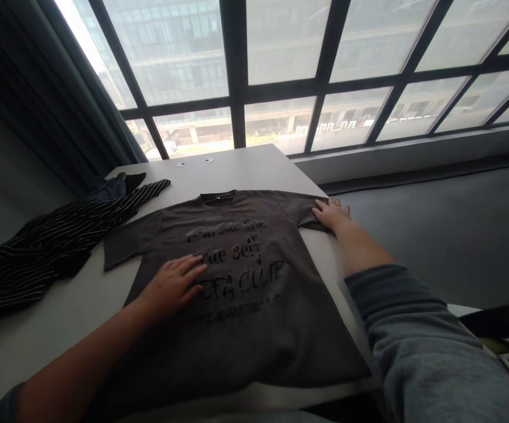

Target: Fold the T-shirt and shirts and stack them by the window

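T-shirt (pixel 240 273), dark grey-brown and short-sleeved, lies spread out on the white table (pixel 254 167), front side up, under and between the two hands. Its collar (pixel 218 200) points to the far side and its hem to the near side; the near left part sinks into shadow, so its edge there is hard to make out.

The left hand (pixel 172 288) rests palm down on the left half of the chest, its fingers apart and reaching right onto the dark lettering (pixel 236 255), where they cover the start of some lines. Most of the front extends to the right of this hand, and the left sleeve (pixel 133 238) lies farther off and to its left, flat on the tabletop.

The right hand (pixel 332 214) is at the far right, laid over the outer end of the right sleeve (pixel 302 205), close to the table's right edge. Its fingers are fanned out on the fabric; what the underside of the hand does is hidden, so I cannot tell whether any cloth is gathered there. From this hand the body of the shirt stretches left and toward the near side.

A striped black garment (pixel 51 247) lies bunched on the left of the table, near the left sleeve. Beyond the far end stands a dark-framed window (pixel 280 41), with a curtain (pixel 60 88) at far left.
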`<state>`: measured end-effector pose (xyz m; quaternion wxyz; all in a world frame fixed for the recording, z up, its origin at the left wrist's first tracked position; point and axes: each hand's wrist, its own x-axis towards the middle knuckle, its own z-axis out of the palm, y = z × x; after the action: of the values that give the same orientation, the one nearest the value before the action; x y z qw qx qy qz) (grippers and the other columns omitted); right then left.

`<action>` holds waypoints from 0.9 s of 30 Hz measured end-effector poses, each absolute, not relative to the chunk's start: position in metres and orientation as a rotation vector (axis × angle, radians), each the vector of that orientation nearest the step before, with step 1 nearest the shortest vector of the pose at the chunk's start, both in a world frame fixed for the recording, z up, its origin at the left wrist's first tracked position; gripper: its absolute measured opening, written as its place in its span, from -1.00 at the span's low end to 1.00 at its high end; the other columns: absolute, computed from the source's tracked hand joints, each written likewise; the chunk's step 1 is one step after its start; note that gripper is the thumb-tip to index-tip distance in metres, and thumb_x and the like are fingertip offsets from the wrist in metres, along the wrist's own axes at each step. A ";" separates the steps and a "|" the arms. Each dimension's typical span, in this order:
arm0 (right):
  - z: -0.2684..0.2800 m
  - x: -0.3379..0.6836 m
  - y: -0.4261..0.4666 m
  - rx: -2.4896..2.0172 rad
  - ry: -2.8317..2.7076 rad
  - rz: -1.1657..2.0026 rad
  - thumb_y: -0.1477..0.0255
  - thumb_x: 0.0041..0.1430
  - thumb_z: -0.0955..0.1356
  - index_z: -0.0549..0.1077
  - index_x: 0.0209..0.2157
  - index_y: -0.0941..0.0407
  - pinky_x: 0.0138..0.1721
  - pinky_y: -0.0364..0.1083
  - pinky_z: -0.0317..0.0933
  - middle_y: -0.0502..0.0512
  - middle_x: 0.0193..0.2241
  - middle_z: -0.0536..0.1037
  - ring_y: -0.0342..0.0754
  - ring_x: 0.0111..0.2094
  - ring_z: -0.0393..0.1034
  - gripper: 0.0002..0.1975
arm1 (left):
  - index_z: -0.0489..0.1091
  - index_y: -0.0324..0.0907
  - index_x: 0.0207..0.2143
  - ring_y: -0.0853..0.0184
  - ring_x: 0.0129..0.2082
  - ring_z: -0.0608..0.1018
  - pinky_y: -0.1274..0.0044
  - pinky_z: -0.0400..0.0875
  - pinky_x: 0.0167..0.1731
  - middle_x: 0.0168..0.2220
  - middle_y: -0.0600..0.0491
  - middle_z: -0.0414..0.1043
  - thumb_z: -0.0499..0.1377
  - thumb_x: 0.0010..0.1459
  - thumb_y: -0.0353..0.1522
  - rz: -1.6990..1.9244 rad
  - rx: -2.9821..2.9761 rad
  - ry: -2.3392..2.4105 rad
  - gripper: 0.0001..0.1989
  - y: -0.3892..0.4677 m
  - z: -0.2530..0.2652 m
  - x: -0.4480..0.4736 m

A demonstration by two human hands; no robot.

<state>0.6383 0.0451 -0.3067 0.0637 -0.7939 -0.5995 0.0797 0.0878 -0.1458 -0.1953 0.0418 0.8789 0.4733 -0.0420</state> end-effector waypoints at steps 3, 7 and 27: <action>-0.303 0.636 0.043 -2.405 -1.763 0.202 -0.04 0.43 0.12 0.26 0.45 -0.01 0.36 0.54 -0.22 0.34 0.49 0.04 0.46 0.49 -0.18 -0.29 | 0.35 0.17 0.32 0.09 0.22 0.50 0.27 0.36 0.20 0.28 -0.01 0.43 0.22 0.34 -0.12 -0.119 2.683 0.796 -0.48 -0.210 -0.183 0.146; -0.285 0.624 0.030 -2.378 -1.724 0.132 0.04 0.42 0.19 0.42 0.34 0.05 0.38 0.45 -0.16 0.35 0.43 0.16 0.46 0.47 -0.13 -0.37 | 0.43 0.07 0.18 0.07 -0.02 0.57 0.26 0.46 -0.04 0.12 -0.07 0.48 0.43 0.09 -0.03 -0.210 2.674 0.753 -0.37 -0.253 -0.177 0.190; -0.220 0.538 -0.333 -1.672 -1.990 0.888 0.21 0.16 0.39 0.60 0.12 -0.01 0.12 0.11 0.41 0.16 0.02 0.62 0.17 0.04 0.52 -0.50 | 0.47 -0.15 0.21 -0.02 0.14 0.60 0.27 0.50 0.14 0.16 -0.14 0.55 0.06 0.15 -0.02 0.334 1.901 2.114 -0.33 -0.340 -0.185 -0.027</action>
<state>0.5380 -0.3330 -0.2197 0.1960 -0.5970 -0.7104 0.3170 -0.0272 -0.3401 -0.1851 0.1388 0.6576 0.7314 0.1157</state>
